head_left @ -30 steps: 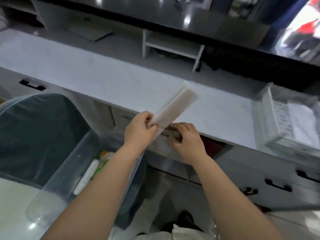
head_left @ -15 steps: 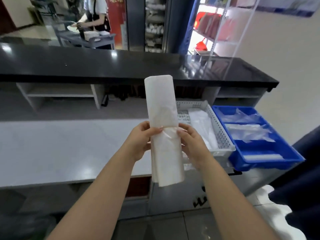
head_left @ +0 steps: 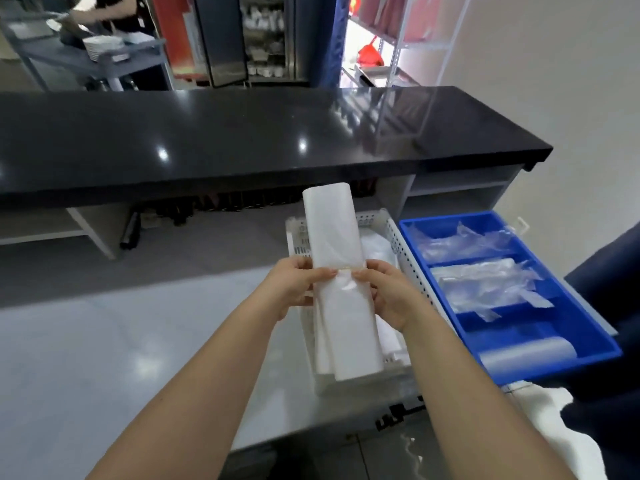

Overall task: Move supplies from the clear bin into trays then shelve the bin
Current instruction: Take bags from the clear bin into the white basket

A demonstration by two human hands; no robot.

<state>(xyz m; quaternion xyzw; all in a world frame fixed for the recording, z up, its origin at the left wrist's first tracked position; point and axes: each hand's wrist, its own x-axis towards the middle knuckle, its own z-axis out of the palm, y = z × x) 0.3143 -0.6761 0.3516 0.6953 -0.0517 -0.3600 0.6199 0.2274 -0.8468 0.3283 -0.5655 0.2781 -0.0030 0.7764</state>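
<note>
I hold a long white bundle of plastic bags (head_left: 337, 271) upright, banded around its middle. My left hand (head_left: 294, 285) grips it from the left and my right hand (head_left: 384, 292) from the right, fingertips meeting at the band. The bundle hangs over a white perforated tray (head_left: 394, 237) on the grey counter, which has more white bags inside. Just right of it stands a blue divided tray (head_left: 588, 341) with clear plastic bags in its compartments. The clear bin is out of view.
The grey counter (head_left: 104, 341) stretches left of the trays. Behind it rises a black glossy upper counter (head_left: 207, 140) with open cubbies under it. A white cloth (head_left: 547, 420) lies at lower right. A person works at a cart (head_left: 104, 53) far back left.
The view swung from the clear bin on the left to the trays on the right. Both hands carried the bundle rightward, and it now hangs over the white tray.
</note>
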